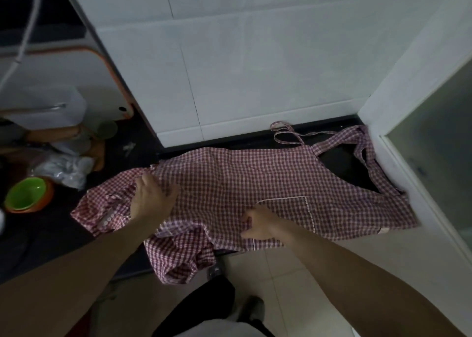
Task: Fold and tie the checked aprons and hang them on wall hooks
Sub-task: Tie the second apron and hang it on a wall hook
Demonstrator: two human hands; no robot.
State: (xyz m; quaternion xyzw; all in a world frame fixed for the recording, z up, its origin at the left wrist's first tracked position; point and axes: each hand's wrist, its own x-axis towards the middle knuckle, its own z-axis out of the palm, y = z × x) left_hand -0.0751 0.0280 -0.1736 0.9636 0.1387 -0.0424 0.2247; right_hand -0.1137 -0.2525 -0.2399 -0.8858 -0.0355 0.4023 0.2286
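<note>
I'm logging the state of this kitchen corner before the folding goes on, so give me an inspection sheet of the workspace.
Surface: dark countertop, apron edge hanging over its front.
Job's things: one red checked apron spread flat, rumpled at the left; neck strap and tie loose by the wall. No hooks seen.
Clutter: green bowl in an orange one, crumpled plastic bag, white container.
Hands: left hand rests on the cloth; right hand pinches it.
Cables: white cord hanging at left.
Surroundings: white tiled wall, pale floor tiles.

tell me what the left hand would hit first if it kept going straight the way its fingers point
The left hand points up and right over the checked apron, so it would probably slide along that cloth, then meet the white tiled wall. Depth is unclear.
</note>
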